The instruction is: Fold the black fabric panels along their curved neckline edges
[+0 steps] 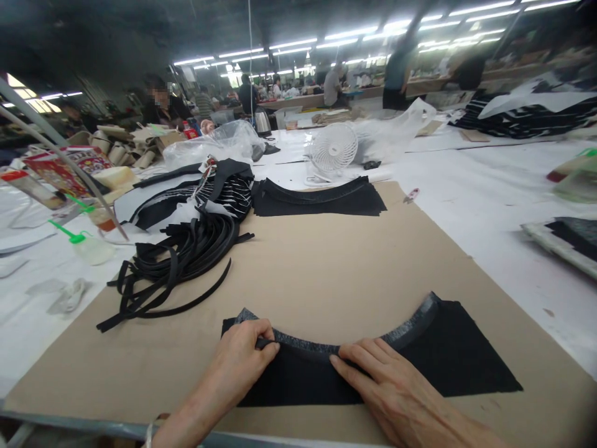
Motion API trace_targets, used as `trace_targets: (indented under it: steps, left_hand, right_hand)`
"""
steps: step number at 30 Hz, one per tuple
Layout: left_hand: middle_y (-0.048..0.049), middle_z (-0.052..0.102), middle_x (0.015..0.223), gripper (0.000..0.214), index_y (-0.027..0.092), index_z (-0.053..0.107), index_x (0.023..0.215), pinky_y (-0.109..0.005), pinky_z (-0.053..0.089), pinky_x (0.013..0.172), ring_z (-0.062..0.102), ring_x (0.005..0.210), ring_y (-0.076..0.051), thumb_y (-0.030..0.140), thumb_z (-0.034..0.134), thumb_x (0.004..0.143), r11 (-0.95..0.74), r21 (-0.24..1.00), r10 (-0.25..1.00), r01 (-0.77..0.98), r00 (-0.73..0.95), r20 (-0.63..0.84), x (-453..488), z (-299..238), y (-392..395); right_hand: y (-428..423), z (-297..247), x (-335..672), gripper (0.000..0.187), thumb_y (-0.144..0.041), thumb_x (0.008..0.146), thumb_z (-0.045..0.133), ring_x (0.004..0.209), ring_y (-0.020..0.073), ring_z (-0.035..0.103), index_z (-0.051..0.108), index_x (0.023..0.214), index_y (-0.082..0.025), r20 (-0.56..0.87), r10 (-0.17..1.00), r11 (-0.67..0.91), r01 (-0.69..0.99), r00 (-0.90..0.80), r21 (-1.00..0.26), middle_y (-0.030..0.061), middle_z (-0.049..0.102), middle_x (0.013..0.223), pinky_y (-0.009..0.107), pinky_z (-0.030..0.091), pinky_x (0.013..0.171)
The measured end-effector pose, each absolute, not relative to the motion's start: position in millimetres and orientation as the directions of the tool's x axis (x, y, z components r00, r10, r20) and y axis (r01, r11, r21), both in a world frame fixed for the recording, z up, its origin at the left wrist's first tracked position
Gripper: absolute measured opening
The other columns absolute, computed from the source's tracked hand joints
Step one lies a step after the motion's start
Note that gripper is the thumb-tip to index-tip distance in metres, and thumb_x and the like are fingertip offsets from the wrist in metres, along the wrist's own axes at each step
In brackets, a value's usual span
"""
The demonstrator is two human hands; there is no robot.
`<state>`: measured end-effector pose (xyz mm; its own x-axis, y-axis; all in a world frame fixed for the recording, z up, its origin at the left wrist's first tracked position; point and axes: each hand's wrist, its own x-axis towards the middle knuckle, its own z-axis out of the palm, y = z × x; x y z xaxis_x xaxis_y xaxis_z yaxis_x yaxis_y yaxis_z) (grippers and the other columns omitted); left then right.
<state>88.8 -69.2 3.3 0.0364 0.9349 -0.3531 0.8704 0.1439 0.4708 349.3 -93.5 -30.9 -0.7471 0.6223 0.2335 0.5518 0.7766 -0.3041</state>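
A black fabric panel [466, 354] lies flat on brown paper, its curved edge on the far side. A grey speckled band [303, 343] runs along that curve, with a dark strip beside it. My left hand [247, 348] is closed, thumb and forefinger pinching the dark strip near the curve's left part. To the right of the curve's middle, my right hand [382, 373] has thumb and forefinger drawn together on the same edge, its other fingers resting on the cloth. Both palms hide parts of the panel.
A coil of black strips [186, 255] lies at left, with striped fabric behind it. Stacked black curved panels [319, 202] sit at the paper's far edge. Beyond stands a white fan [334, 148]. Green-capped bottles [91, 247] are at left; small snips [411, 195] lie at right.
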Motion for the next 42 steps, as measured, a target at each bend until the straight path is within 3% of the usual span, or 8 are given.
trace_targets:
  steps: [5,15,25,34,42]
  left_hand:
    - [0.0022,0.058,0.065,0.009,0.021,0.057,0.065,-0.025,0.029,0.062,0.054,0.070,-0.016,0.023,0.053,0.073,0.160,0.449,0.932,0.879,0.015,-0.362,90.5,5.0,-67.0]
    - [0.0022,0.060,0.061,0.010,0.021,0.058,0.062,-0.025,0.029,0.059,0.056,0.067,-0.016,0.025,0.055,0.070,0.173,0.429,0.928,0.887,-0.002,-0.371,89.3,3.1,-62.1]
    - [0.0011,0.060,0.060,0.008,0.020,0.060,0.061,-0.026,0.028,0.059,0.055,0.066,-0.017,0.022,0.059,0.068,0.151,0.380,0.938,0.913,-0.012,-0.346,94.2,5.2,-59.0]
    - [0.0024,0.061,0.068,0.004,0.020,0.057,0.069,-0.025,0.031,0.061,0.054,0.070,-0.016,0.023,0.058,0.072,0.162,0.482,0.953,0.861,-0.009,-0.303,78.1,1.4,-61.5]
    - [0.0054,0.050,0.054,0.013,0.018,0.061,0.071,-0.025,0.029,0.053,0.046,0.055,-0.013,0.030,0.055,0.073,0.224,0.569,0.945,0.791,-0.033,-0.326,52.0,-2.8,-57.4]
  right_hand:
    - [-93.4,-33.3,350.2,0.043,0.001,0.081,0.043,0.085,0.0192,0.053,0.056,0.119,-0.014,0.216,0.609,0.788,0.550,-0.763,-0.276,0.0069,0.061,0.102,0.034,0.046,0.080]
    - [-94.4,-33.1,346.9,0.051,0.001,0.068,0.043,0.080,0.0210,0.054,0.059,0.114,-0.014,0.326,0.576,0.814,0.564,-0.750,-0.141,0.0080,0.063,0.098,0.034,0.047,0.076]
    - [-87.6,-27.4,292.3,0.046,-0.005,0.079,0.050,0.086,0.0196,0.052,0.050,0.123,-0.014,0.215,0.554,0.829,0.509,-0.804,-0.231,0.0059,0.058,0.100,0.033,0.044,0.083]
    - [-88.5,-38.9,286.8,0.048,-0.002,0.074,0.053,0.086,0.0189,0.049,0.051,0.121,-0.012,0.268,0.577,0.817,0.544,-0.772,-0.190,0.0045,0.056,0.099,0.033,0.041,0.085]
    - [-87.2,-46.3,288.4,0.056,-0.003,0.076,0.052,0.093,0.0196,0.048,0.047,0.130,-0.014,0.215,0.601,0.796,0.551,-0.770,-0.252,0.0055,0.055,0.108,0.034,0.039,0.090]
